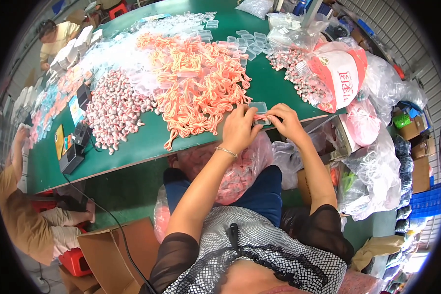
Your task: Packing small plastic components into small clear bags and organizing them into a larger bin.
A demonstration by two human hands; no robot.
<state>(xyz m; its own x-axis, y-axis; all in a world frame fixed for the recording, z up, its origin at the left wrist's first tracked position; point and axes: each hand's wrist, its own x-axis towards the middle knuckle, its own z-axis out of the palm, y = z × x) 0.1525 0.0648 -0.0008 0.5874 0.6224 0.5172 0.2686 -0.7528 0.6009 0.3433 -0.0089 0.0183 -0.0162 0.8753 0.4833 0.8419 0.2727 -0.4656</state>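
Observation:
At the table's front edge, my left hand (239,128) and my right hand (285,121) meet over a small clear plastic case (258,106) with its lid raised. A bit of orange-pink cord (262,117) shows between my fingertips. My left fingers are closed at the case's left side. The right thumb and fingers pinch at the cord on its other side. My fingers partly cover the lower half of the case. Just left of my hands lies a big heap of bundled orange-pink cords (201,78).
A pile of pink-and-grey earbud-like pieces (115,105) lies left on the green table (147,147). More spill from a red-and-white sack (335,73) at right. Clear cases (252,44) lie behind. A bag of pink items (235,176) hangs below the edge. Co-workers sit at left.

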